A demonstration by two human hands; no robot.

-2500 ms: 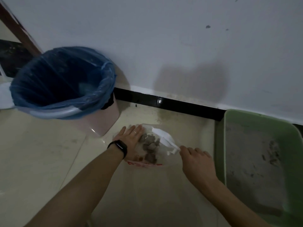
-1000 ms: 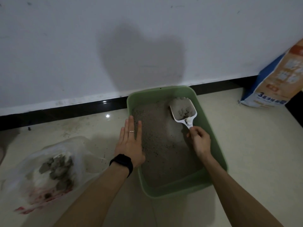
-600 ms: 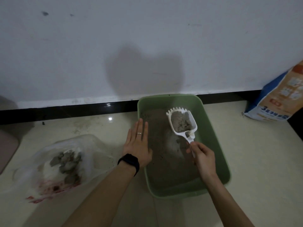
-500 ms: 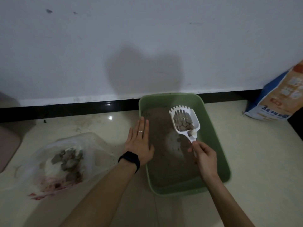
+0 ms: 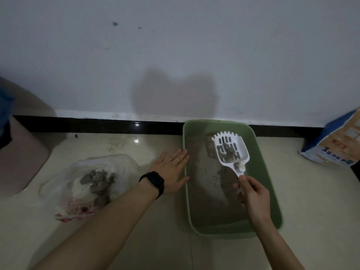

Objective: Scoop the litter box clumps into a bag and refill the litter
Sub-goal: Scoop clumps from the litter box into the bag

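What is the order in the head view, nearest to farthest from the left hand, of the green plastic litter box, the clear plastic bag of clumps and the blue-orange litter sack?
1. Green plastic litter box: left hand touches its left rim.
2. Clear plastic bag of clumps: to the hand's left.
3. Blue-orange litter sack: far right.

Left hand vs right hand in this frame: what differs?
Left hand lies flat, fingers straight, at the left rim of the litter box; right hand grips the scoop handle over the litter. Left hand wears a ring, with a black band at its wrist; right hand shows neither. Both are bare.
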